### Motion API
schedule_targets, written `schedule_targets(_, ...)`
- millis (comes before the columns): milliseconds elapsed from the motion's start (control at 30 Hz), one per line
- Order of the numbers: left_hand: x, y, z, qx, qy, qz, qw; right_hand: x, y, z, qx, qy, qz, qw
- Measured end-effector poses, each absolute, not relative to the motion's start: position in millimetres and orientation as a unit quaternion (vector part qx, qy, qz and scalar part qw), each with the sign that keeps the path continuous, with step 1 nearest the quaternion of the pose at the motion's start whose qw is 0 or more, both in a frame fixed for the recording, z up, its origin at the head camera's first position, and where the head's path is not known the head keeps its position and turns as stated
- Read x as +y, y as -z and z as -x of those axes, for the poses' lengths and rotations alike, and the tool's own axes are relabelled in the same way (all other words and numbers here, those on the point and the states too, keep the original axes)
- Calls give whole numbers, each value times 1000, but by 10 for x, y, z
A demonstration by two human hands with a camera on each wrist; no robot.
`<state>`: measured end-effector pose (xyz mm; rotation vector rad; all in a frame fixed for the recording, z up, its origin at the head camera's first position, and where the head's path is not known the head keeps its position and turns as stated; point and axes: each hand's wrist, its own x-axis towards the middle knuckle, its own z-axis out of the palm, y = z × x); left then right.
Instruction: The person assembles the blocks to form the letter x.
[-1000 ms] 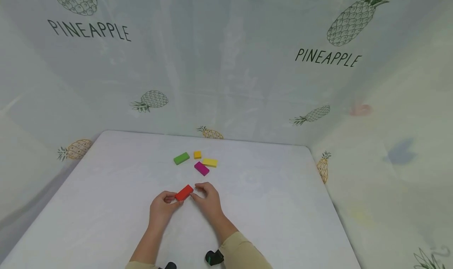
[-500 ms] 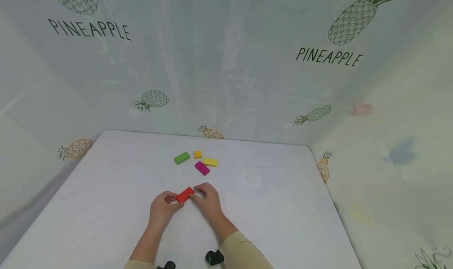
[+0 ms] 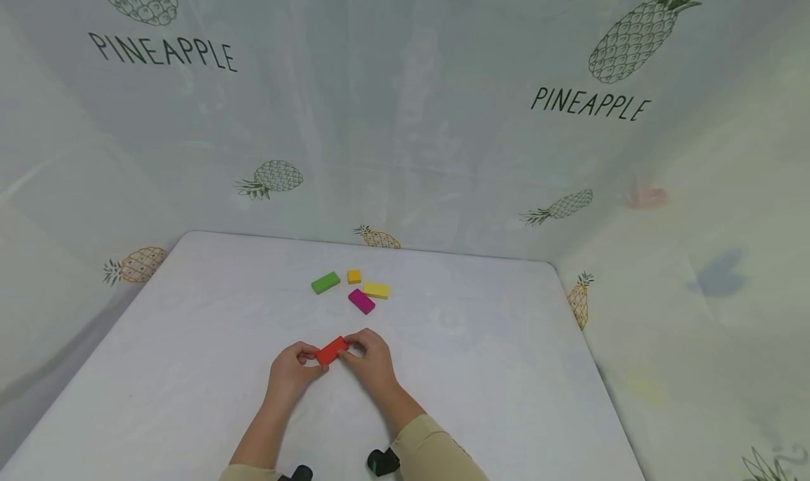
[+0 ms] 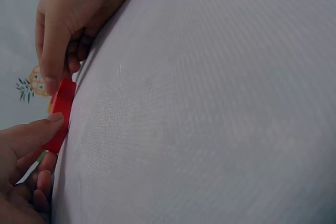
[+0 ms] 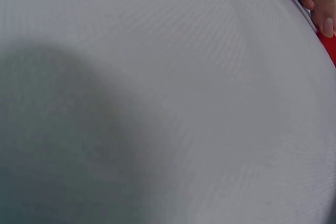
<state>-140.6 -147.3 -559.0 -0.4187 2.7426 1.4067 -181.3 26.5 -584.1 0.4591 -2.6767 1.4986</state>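
A bright-red rectangular block (image 3: 332, 351), flat-faced and straight-edged, is pinched at its 2 ends by the fingers (image 3: 307, 347) of the left hand (image 3: 293, 373) and right hand (image 3: 375, 363).

- White counter (image 3: 506, 368) across the lower head view
- Green block (image 3: 325, 283), slanted, below-left of frame centre
- Small orange block (image 3: 354, 276) to its right
- Yellow block (image 3: 376, 291) lower right of that
- Magenta block (image 3: 362, 302) just below-left of the yellow
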Motion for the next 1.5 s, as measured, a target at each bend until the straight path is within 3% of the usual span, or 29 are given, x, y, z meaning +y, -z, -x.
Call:
schedule_targets(600,-1512,5588,1424,875,-468,116,29,251,5833,1825,-876,-448,-171,48)
schedule_targets(1500,-1462,5578,1391,881,-461,103,16,257,5854,1836,-881,-434,-179,48)
